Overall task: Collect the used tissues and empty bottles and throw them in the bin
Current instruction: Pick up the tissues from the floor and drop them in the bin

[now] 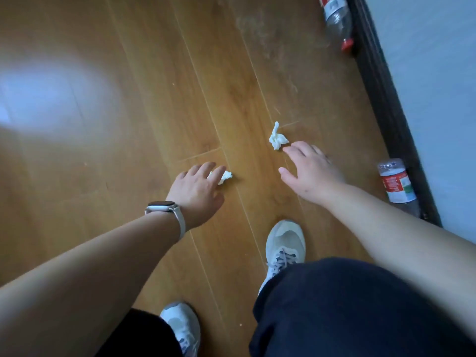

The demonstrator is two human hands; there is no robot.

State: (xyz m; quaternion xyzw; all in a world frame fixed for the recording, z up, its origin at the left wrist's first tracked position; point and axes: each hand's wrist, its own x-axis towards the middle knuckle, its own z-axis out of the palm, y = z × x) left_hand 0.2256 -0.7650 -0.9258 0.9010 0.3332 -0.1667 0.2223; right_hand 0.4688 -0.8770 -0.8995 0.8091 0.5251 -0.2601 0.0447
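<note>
left hand (198, 188), fingers nearly straight, partly covers one tissue (227, 175); right hand (310, 172), fingers spread and empty, fingertip just beside the other tissue (277, 139).

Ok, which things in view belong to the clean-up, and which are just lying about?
For the job: near tissue, at the fingertips of the left hand; far tissue, just beyond the right hand; near bottle and far bottle, both lying by the skirting board.
Not for the job: watch, shoes, floor. No bin shows.
</note>
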